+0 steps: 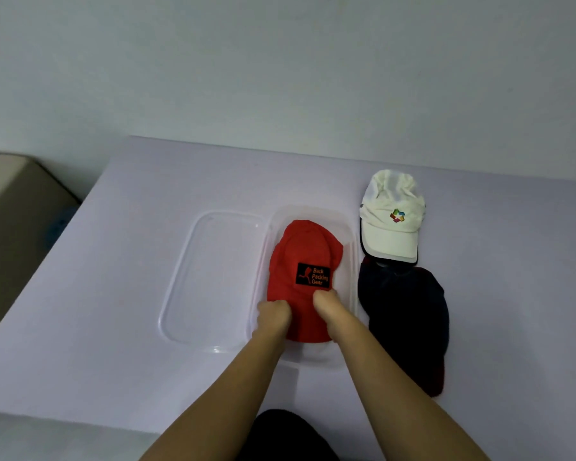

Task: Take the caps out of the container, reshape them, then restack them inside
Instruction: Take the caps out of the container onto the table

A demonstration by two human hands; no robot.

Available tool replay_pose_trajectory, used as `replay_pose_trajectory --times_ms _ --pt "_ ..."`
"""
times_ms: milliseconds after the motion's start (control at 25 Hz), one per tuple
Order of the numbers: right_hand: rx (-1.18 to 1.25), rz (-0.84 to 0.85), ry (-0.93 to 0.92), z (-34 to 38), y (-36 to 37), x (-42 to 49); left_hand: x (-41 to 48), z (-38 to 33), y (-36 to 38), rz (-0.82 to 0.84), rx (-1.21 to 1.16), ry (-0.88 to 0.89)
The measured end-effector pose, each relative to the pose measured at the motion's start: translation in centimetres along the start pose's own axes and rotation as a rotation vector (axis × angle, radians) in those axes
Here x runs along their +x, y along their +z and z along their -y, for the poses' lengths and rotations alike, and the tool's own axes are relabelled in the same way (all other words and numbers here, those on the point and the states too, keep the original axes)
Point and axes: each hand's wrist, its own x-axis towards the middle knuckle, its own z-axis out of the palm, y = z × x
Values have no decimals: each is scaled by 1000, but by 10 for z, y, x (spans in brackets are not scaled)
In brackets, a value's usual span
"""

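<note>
Head view: a clear plastic container (349, 234) stands on a pale table (113, 294), with its clear lid (210, 277) lying flat and touching it on the left. One red cap (305, 257) lies inside the container, crown pointing away from the person, a black patch reading "Back Packing Gear" facing up. Both hands are on the near end of this cap. The left hand (274, 316) grips the cap's left side with the fingers curled under. The right hand (326, 306) grips the right side just below the patch, fingers likewise curled and out of sight. Two more caps lie on the table just right of the container. The white cap (391, 224), which bears a multicoloured logo, is the farther one, and its brim meets the far end of the dark cap (409, 321). A beige block (10, 211) stands beyond the table's left edge. A plain wall (280, 61) fills the background.
</note>
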Motion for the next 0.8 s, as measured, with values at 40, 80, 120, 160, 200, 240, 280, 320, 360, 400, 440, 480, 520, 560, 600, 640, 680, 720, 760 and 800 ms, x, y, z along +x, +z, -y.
replay_pose_trajectory --times_ms 40,80,120,160,200,240,280,320,360,400,440,480,520,560,600,640,680,720,760,800 --pt "55 12 2 3 -3 -2 -2 -1 0 5 -52 10" --pt "105 30 -1 6 -6 -5 -7 -2 1 24 -124 43" --pt "153 56 -10 8 -7 -10 -15 -4 2 46 -211 86" --pt "201 76 -30 9 -8 -15 -24 -7 3 53 -283 141" --pt "242 77 -63 9 -8 -21 -35 -10 3 41 -323 202" --pt "281 61 -115 9 -9 -28 -46 -13 1 19 -340 258" --pt "331 34 -182 9 -10 -37 -55 -17 -1 1 -350 305" --pt "382 6 -246 10 -14 -48 -65 -22 -4 -13 -370 344" --pt "432 -21 -288 12 -19 -61 -75 -25 -6 -21 -402 375" --pt "476 -48 -313 14 -26 -72 -86 -27 -7 -26 -434 406" --pt "508 -75 -343 14 -35 -82 -97 -28 -7 -20 -466 435" --pt "536 -94 -374 13 -44 -89 -106 -29 -7 -7 -490 473" --pt "565 -101 -403 13 -54 -95 -115 -31 -5 8 -500 518" --pt "589 -105 -435 13 -64 -99 -120 -33 -2 22 -497 561" --pt "601 -117 -466 12 -74 -103 -124 -35 2 40 -483 594" --pt "623 -139 -498 10 -85 -108 -127 -36 8 59 -453 622" --pt "651 -176 -527 7 -97 -112 -131 -37 15 79 -421 644" --pt "686 -223 -551 2 -109 -115 -136 -37 25 106 -392 679" --pt "721 -275 -568 -5 -122 -117 -141 -36 35 138 -357 724" --pt "754 -316 -580 -14 -137 -117 -149 -34 48 166 -306 778"
